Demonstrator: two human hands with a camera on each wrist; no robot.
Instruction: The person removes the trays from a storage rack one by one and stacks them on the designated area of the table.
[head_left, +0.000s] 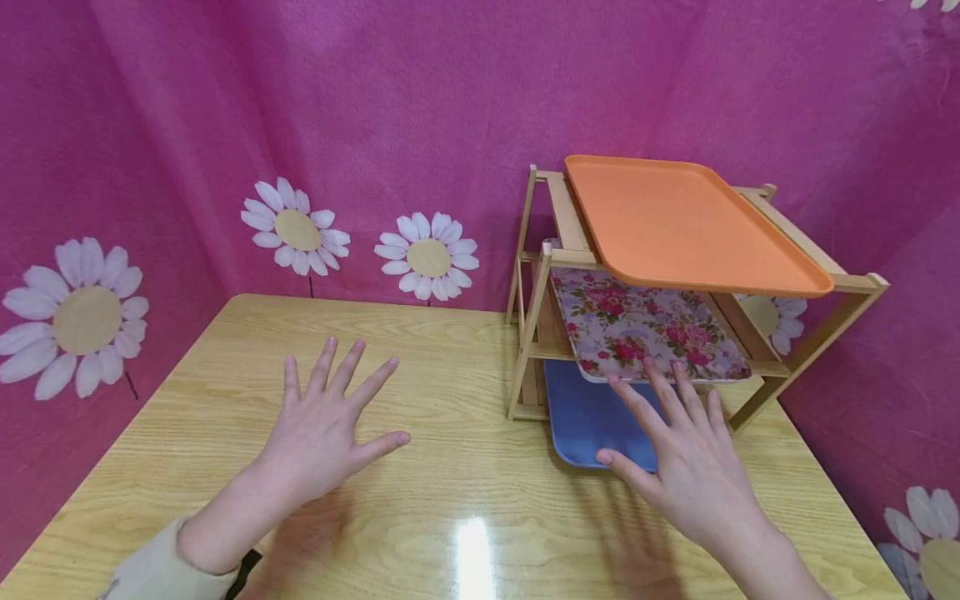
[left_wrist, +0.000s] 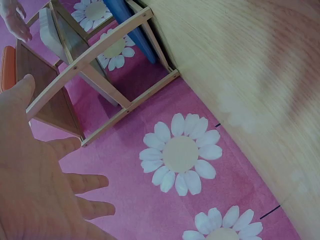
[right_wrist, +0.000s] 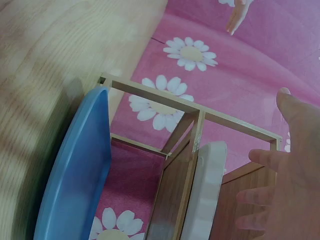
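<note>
My left hand [head_left: 315, 437] hovers above the left part of the table, palm down, fingers spread, holding nothing. Over on the right, my right hand [head_left: 693, 467] is also spread and holds nothing; it is in front of a wooden rack [head_left: 536, 333]. An orange tray [head_left: 690, 225] lies on the rack's top. On the middle level rests a floral tray [head_left: 637, 321] with pink roses, its front edge overlapped by my right fingertips in the head view. Lowest is a blue tray [head_left: 592, 417], sticking out at the front and partly hidden behind my right hand.
The light wood table [head_left: 420, 375] spreads under both hands, with the rack at its right side. A magenta curtain [head_left: 390, 100] printed with white daisies hangs behind the table and along both sides.
</note>
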